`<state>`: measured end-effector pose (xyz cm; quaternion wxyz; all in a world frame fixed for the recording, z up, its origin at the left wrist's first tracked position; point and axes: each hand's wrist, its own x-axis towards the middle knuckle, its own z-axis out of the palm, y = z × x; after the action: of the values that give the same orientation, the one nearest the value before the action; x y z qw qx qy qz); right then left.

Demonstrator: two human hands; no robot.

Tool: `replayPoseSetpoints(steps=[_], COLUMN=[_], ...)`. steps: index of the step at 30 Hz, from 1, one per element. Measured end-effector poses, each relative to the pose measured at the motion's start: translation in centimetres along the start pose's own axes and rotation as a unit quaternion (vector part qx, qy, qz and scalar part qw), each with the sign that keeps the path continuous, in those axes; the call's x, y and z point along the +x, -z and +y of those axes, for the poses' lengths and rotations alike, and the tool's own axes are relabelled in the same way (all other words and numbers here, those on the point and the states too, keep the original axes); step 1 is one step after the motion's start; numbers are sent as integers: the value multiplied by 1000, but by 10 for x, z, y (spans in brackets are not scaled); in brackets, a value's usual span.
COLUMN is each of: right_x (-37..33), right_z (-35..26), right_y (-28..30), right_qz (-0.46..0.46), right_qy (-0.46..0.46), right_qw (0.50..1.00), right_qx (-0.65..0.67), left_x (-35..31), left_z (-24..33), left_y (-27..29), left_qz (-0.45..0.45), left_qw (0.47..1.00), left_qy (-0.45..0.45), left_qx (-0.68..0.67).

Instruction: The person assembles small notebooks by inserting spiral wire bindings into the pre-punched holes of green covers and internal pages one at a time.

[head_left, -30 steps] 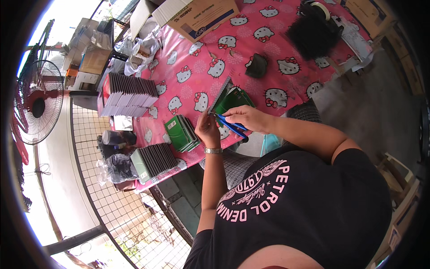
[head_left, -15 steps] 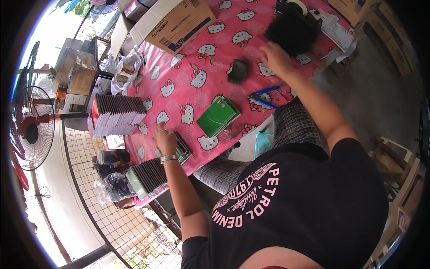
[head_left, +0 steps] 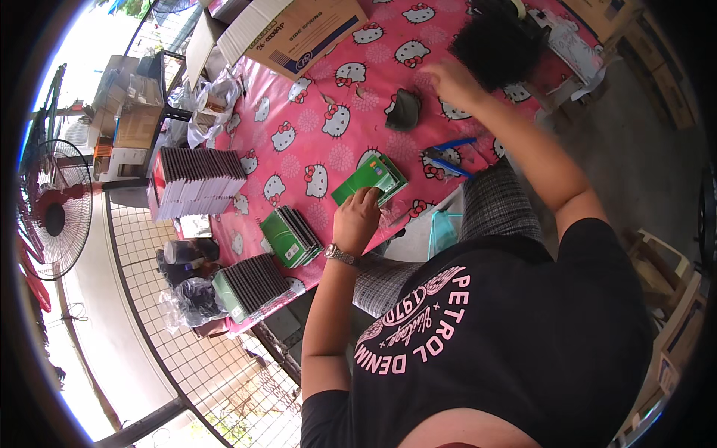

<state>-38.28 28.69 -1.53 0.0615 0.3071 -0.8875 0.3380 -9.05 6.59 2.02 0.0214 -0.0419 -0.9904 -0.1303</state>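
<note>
My left hand point(head_left: 357, 218) has its fingers closed on the near edge of a green notebook point(head_left: 362, 178), which lies on a small pile on the table. My right hand point(head_left: 452, 86) is over the table beside a black bristly bundle of thin strands point(head_left: 497, 52). Its fingers are drawn together, and whatever they hold is too small or blurred to make out. Blue-handled pliers point(head_left: 452, 158) lie to the right of the green notebook. Between them and the far side sits a small dark grey-green container point(head_left: 403, 110).
Spiral-bound green notebooks point(head_left: 284, 243) are stacked left of my left hand, with another dark-spined row point(head_left: 250, 287) nearer. A taller notebook stack point(head_left: 198, 183) stands further left. A cardboard box point(head_left: 306, 37) occupies the far side of the pink patterned tablecloth point(head_left: 299, 168). A fan point(head_left: 54, 216) is at far left.
My left hand has moved right from the spiral-bound stack onto the green notebook. My right hand has shifted slightly up and left, staying near the black bundle.
</note>
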Motion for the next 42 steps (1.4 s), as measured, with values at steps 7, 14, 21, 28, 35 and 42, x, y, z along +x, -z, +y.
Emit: replayPoseSetpoints(steps=[7,14,21,28,35,42], right_x=[-67,-69,-85,-91,-90,-72], right_z=[-106,-128,-130,-131,-158,-167], right_y=[-6,-20,-21,-18,10,17], right_qz=[-233,-121,-66,-170,-183,-335], right_qy=[126,164,226,158,146,74], right_qw=[923,931,934,901,948,912], right_qx=[278,304,269,366,214,223], left_x=[2,13,2,-6,4,2], left_z=[-8,-3,1,13,22,21], left_y=[25,7,-4,-4,-5,-6], left_qz=[103,175,203,207,203,196], left_qw=[995,981,975,974,975,977], left_qy=[13,45,57,75,51,59], left_qx=[13,65,68,60,72,62])
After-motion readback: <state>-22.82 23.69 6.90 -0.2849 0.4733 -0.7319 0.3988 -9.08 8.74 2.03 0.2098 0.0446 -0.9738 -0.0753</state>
